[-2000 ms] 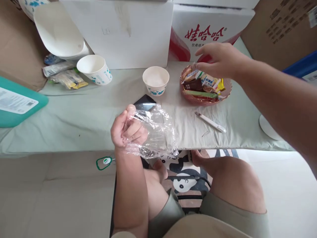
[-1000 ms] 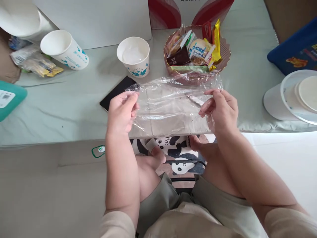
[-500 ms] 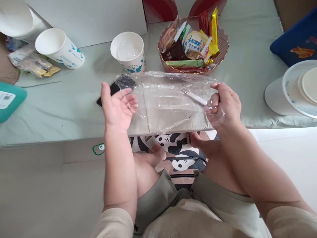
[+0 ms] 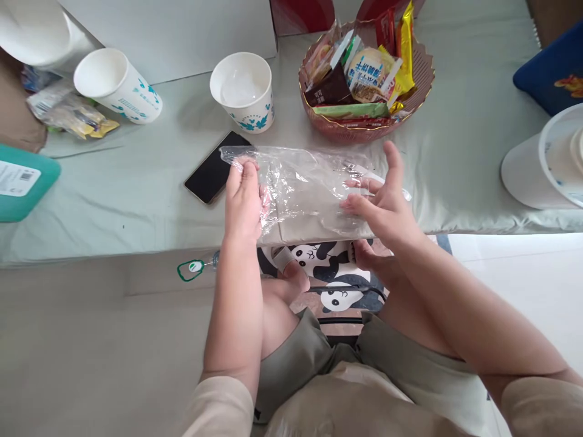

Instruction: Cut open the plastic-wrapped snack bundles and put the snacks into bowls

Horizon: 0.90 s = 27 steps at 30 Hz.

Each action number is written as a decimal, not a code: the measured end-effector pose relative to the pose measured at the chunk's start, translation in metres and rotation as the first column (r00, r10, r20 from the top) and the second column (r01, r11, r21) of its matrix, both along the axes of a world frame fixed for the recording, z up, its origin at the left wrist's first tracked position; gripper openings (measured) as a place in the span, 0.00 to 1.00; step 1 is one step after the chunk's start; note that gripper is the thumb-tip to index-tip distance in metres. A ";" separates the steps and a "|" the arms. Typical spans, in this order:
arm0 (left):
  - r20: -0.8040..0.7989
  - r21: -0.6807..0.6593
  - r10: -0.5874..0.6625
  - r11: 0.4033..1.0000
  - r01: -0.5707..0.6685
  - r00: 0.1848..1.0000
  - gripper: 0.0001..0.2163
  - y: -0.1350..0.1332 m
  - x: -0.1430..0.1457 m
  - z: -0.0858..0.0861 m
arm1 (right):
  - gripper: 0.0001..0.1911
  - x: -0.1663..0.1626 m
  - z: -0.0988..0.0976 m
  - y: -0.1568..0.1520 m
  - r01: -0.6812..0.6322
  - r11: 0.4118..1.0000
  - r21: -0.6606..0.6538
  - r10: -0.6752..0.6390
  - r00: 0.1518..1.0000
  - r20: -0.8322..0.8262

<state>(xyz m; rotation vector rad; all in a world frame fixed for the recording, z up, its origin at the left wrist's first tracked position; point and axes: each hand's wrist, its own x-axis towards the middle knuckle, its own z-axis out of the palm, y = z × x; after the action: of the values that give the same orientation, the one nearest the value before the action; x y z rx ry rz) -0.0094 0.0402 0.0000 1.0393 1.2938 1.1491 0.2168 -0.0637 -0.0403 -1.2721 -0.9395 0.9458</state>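
A clear plastic bag (image 4: 305,191) is held flat just above the front edge of the pale green table (image 4: 136,194). My left hand (image 4: 243,203) grips the bag's left end, fingers closed on the film. My right hand (image 4: 385,203) touches the bag's right end with its fingers stretched out and spread. A white pen lies under the bag's right part, mostly hidden. A black phone (image 4: 212,173) rests on the table just left of the bag.
Behind the bag stand a paper cup (image 4: 243,91), a tipped paper cup (image 4: 116,85) and a reddish bowl of wrapped snacks (image 4: 364,79). White plates (image 4: 546,164) sit at the right, a teal container (image 4: 22,188) at the left, boxes at the back.
Both hands came closer together and the bag is now narrower between them. My left hand went from open palm to closed on the film; my right hand's fingers spread.
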 end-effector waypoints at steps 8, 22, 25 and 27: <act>-0.099 -0.060 -0.164 0.985 0.159 0.981 0.14 0.004 -0.025 0.019 | 0.25 0.019 -0.005 0.010 0.137 0.990 0.033 -0.139 0.987 0.076; -0.330 -0.185 -0.336 0.939 0.289 0.882 0.09 0.002 -0.049 0.036 | 0.19 0.010 0.025 0.005 0.258 0.963 0.074 -0.265 0.957 0.120; -0.347 -0.033 -0.289 0.954 0.297 0.892 0.07 -0.001 -0.057 0.040 | 0.19 0.010 0.026 0.004 0.241 0.958 0.158 -0.260 0.959 0.111; -0.335 0.144 -0.231 0.946 0.292 0.914 0.07 -0.003 -0.062 0.042 | 0.21 0.010 0.029 0.001 0.213 0.950 0.230 -0.239 0.966 0.095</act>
<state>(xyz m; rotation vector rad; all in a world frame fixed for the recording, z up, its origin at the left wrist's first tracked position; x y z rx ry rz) -0.0716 0.0373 0.0417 1.5408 1.2532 0.9382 0.2264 -0.0623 -0.0116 -1.2290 -0.9407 0.5738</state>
